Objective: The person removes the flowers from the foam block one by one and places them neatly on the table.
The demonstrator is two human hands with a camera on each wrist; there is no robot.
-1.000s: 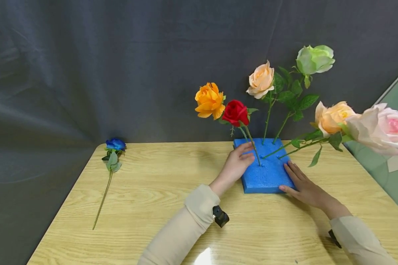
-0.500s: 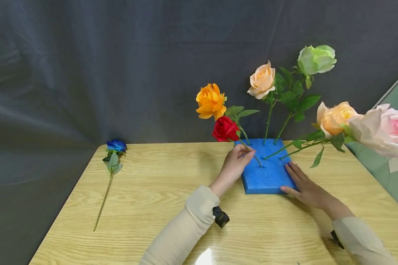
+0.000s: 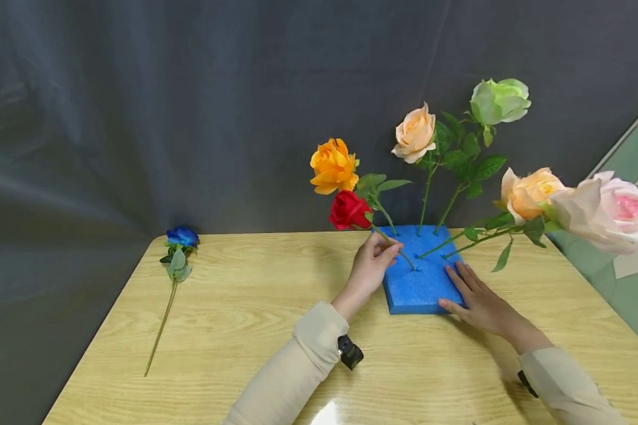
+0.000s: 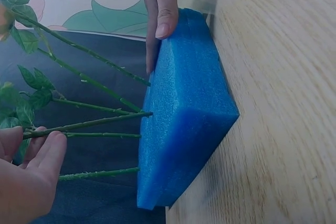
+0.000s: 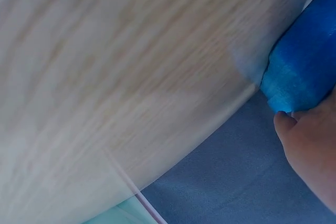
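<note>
My left hand (image 3: 368, 265) pinches the stem of a red rose (image 3: 350, 210), which leans left with its lower end stuck in a blue foam block (image 3: 412, 298). In the left wrist view, thumb and fingers close on that green stem (image 4: 100, 122). Flat along the block's right side rests my right hand (image 3: 481, 304), its fingers extended over the top edge. Other artificial roses stand in the same block: an orange one (image 3: 334, 167), a pale peach one (image 3: 416, 133), a green one (image 3: 501, 101), a yellow-peach one (image 3: 531, 193) and a pink one (image 3: 606, 209).
A blue rose (image 3: 182, 237) lies on the left of the wooden table (image 3: 234, 330), its stem pointing toward the front. A dark curtain (image 3: 218, 106) hangs behind the table's back edge. At the right is a patterned green panel (image 3: 630, 283).
The red rose has tipped left and down, with the left fingers now pinching its stem. The right hand stays pressed on the block. The head view has shifted slightly.
</note>
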